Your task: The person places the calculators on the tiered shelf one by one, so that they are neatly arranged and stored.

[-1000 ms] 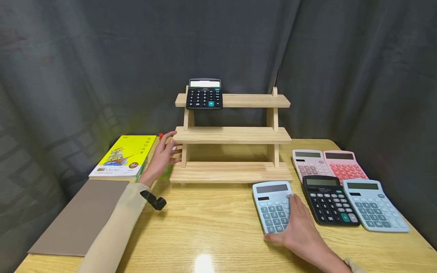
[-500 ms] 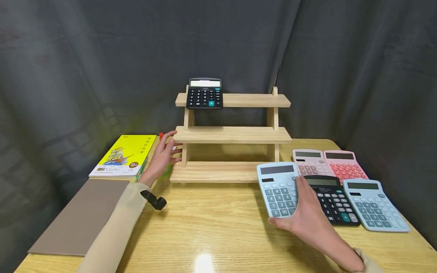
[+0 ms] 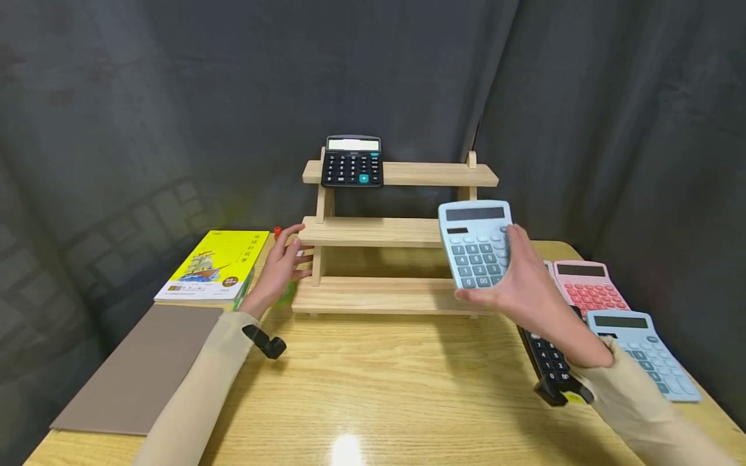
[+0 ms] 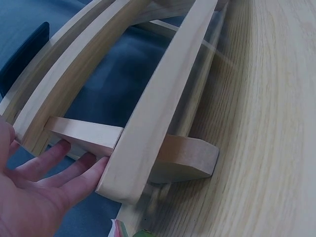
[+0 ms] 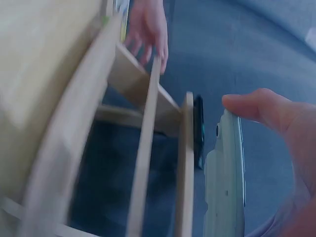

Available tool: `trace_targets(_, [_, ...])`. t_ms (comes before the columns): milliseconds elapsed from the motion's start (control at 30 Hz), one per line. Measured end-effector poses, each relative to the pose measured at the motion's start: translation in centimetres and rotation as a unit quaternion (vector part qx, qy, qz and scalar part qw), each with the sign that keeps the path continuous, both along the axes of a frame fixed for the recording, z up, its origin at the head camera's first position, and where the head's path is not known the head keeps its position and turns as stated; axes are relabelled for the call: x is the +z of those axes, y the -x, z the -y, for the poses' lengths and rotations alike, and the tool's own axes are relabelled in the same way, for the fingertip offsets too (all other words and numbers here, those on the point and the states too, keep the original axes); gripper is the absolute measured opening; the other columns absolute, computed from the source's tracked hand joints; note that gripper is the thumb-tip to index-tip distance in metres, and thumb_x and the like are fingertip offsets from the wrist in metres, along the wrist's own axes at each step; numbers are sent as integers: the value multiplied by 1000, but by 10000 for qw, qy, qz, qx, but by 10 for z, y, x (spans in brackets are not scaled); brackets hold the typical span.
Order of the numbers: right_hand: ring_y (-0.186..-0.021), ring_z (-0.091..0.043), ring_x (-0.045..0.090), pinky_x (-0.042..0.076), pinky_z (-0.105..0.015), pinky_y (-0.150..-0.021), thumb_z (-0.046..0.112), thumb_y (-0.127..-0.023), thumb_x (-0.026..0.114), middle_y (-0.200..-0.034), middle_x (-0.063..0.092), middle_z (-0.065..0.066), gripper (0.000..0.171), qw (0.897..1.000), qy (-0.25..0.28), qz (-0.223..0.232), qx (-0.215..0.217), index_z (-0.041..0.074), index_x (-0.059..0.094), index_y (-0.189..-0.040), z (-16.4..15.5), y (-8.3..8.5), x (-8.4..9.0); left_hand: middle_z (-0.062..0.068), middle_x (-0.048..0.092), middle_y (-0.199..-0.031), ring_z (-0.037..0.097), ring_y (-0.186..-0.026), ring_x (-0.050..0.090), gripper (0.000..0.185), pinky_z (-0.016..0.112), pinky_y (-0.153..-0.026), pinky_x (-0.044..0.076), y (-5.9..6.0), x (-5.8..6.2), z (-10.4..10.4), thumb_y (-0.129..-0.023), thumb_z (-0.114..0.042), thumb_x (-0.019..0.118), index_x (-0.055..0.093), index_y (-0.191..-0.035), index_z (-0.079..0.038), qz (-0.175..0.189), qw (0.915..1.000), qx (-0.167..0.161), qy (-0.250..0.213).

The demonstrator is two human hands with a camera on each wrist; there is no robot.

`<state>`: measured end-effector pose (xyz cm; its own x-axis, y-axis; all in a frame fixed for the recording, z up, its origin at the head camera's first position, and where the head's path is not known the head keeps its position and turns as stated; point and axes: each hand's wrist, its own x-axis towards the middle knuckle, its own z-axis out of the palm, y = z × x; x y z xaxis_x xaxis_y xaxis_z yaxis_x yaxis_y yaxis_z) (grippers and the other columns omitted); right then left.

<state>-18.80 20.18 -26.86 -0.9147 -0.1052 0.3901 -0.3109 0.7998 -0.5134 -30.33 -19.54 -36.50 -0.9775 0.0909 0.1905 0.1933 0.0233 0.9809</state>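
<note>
A light blue calculator (image 3: 474,246) is held up in front of the right part of the wooden three-tier shelf (image 3: 373,232). My right hand (image 3: 527,285) grips it by its right side and bottom edge; in the right wrist view the calculator (image 5: 224,182) shows edge-on, with the thumb at one end. My left hand (image 3: 278,268) touches the shelf's left end at the middle tier, its fingers fairly straight; the left wrist view shows these fingers (image 4: 74,175) against the side support. On the top tier, at the left, leans a black calculator (image 3: 352,162).
Right of the shelf lie a pink calculator (image 3: 588,285), another light blue calculator (image 3: 658,356) and a black calculator (image 3: 548,356) partly under my right forearm. A yellow book (image 3: 215,262) and a brown board (image 3: 140,369) are at the left. A dark curtain (image 3: 233,97) hangs behind.
My right hand has lifted the light blue calculator off the table and carried it up and forward to the shelf's middle-tier height. The left hand stays at the shelf's left end.
</note>
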Motion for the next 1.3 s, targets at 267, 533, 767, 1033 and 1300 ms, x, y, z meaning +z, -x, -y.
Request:
trace_targets(267, [-114, -38, 45, 40, -57, -93, 39, -71, 92, -132, 45, -22, 113, 9991, 311, 141, 240, 3, 25, -155, 9, 63, 32, 29, 44, -143, 50, -125, 52, 47, 62, -93, 50, 1, 0, 0, -111, -31, 38, 30, -156, -21, -34, 9998, 44, 197])
trace_targets(533, [-107, -32, 52, 43, -50, -92, 36, -70, 94, -125, 51, -17, 102, 9967, 585, -137, 546, 5, 37, -149, 20, 114, 47, 28, 45, -144, 50, -125, 52, 48, 61, -93, 50, 2, 0, 3, -111, -32, 39, 30, -157, -21, -26, 9998, 74, 168])
trace_targets(767, [-103, -33, 57, 47, -52, -90, 38, -70, 93, -118, 56, -18, 94, 9981, 460, -82, 405, 0, 42, -139, 26, 148, 56, 29, 46, -142, 50, -125, 53, 47, 63, -94, 49, 2, -1, 2, -111, -31, 39, 31, -156, -21, -4, 9999, 72, 114])
trace_targets(1033, [-108, -39, 53, 46, -58, -92, 43, -71, 90, -122, 50, -23, 102, 9991, 264, 293, -162, -1, 35, -144, 28, 176, 57, 32, 43, -144, 50, -126, 52, 47, 64, -96, 47, 2, -3, -1, -111, -30, 37, 30, -157, -21, 35, 10000, 39, 34])
trace_targets(1300, [-116, -36, 48, 42, -53, -101, 42, -71, 90, -130, 49, -23, 104, 9986, 403, 353, 21, 1, 32, -147, 30, 193, 55, 31, 46, -141, 50, -125, 53, 46, 64, -95, 48, 3, -3, 0, -111, -30, 38, 31, -156, -21, -29, 10000, 50, 30])
